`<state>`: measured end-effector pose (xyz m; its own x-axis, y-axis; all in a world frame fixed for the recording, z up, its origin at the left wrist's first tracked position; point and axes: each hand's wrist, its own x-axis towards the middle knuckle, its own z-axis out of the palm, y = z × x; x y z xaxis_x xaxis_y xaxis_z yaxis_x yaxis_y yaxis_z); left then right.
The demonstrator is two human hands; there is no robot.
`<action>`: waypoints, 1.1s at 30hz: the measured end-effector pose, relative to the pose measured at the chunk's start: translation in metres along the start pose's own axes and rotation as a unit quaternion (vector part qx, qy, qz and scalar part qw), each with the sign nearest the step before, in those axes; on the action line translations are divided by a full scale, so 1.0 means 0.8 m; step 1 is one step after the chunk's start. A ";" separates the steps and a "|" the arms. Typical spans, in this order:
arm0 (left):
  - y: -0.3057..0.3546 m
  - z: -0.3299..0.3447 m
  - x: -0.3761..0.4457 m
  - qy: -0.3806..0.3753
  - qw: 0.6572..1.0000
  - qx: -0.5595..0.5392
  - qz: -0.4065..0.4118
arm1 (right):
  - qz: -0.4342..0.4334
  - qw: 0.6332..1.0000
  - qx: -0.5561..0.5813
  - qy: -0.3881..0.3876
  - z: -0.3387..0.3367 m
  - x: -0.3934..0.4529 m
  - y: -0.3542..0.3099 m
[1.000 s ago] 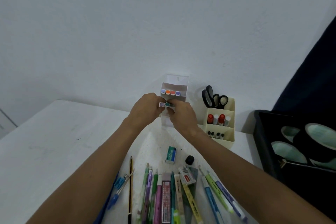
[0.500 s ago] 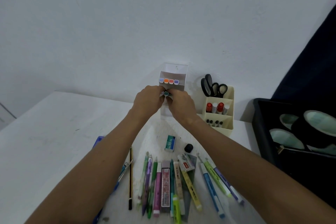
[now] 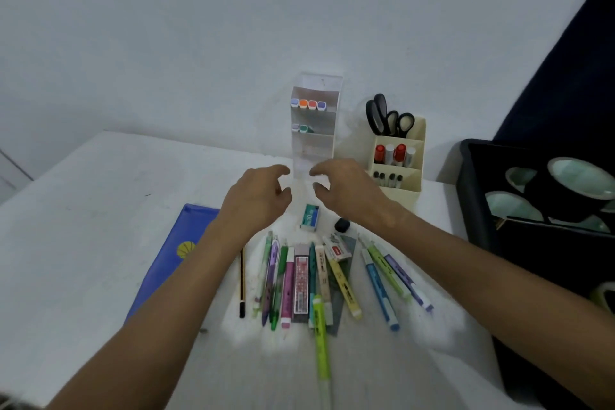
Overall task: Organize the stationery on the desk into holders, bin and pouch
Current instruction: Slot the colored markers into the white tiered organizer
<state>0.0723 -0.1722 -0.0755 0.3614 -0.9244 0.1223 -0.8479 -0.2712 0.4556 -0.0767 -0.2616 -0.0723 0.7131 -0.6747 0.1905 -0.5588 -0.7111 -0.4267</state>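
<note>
Both hands have drawn back from the clear tiered holder point(image 3: 312, 123) toward the near side; the left hand point(image 3: 258, 200) and right hand point(image 3: 346, 191) now hover side by side, apart, above the desk point(image 3: 83, 210), fingers loosely curled and holding nothing; two markers point(image 3: 299, 128) now sit in the holder's second tier, below a row of four markers point(image 3: 308, 104); the holder stands at the far edge of the white desk against a plain pale wall point(image 3: 199, 27); just right of it a cream organizer point(image 3: 397, 160) holds black scissors point(image 3: 387, 118) and red-capped markers point(image 3: 389, 153); a spread of pens and highlighters point(image 3: 319, 280) lies in the near middle, with a pencil point(image 3: 242, 280) to its left and a small eraser box point(image 3: 309, 217) beyond it; a blue pouch point(image 3: 173, 253) lies flat on the left; a black bin point(image 3: 479, 196) of tape rolls point(image 3: 580, 181) stands at the right edge.
</note>
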 end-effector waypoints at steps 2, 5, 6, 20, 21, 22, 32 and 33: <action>-0.006 0.007 -0.026 -0.019 1.000 -0.005 -0.014 | 0.004 0.999 -0.006 -0.053 -0.005 -0.023 0.001; -0.006 0.016 -0.065 -0.057 0.998 -0.023 -0.028 | 0.018 0.990 -0.019 -0.137 -0.010 -0.057 -0.002; -0.005 0.021 -0.081 -0.066 0.997 -0.034 -0.037 | 0.026 0.985 -0.025 -0.168 -0.009 -0.069 -0.002; 0.036 0.068 -0.171 -0.115 0.992 0.010 -0.056 | 0.128 0.950 -0.010 -0.284 0.021 -0.134 0.004; 0.040 0.067 -0.174 -0.127 0.990 0.014 -0.054 | 0.136 0.949 -0.016 -0.284 0.023 -0.136 0.004; 0.043 0.068 -0.176 -0.140 0.989 0.017 -0.054 | 0.139 0.949 -0.023 -0.283 0.027 -0.137 0.005; 0.048 0.056 -0.156 -0.146 0.985 -0.051 -0.081 | 0.202 0.935 0.034 -0.290 -0.010 -0.121 0.015; 0.047 0.050 -0.152 -0.137 0.983 -0.079 -0.092 | 0.206 0.935 0.038 -0.286 -0.016 -0.120 0.017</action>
<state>-0.0192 -0.0810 -0.1086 0.3672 -0.9067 -0.2075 -0.6994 -0.4162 0.5811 -0.1578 -0.2090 -0.0850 0.5653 -0.6565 -0.4995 -0.8201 -0.3822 -0.4258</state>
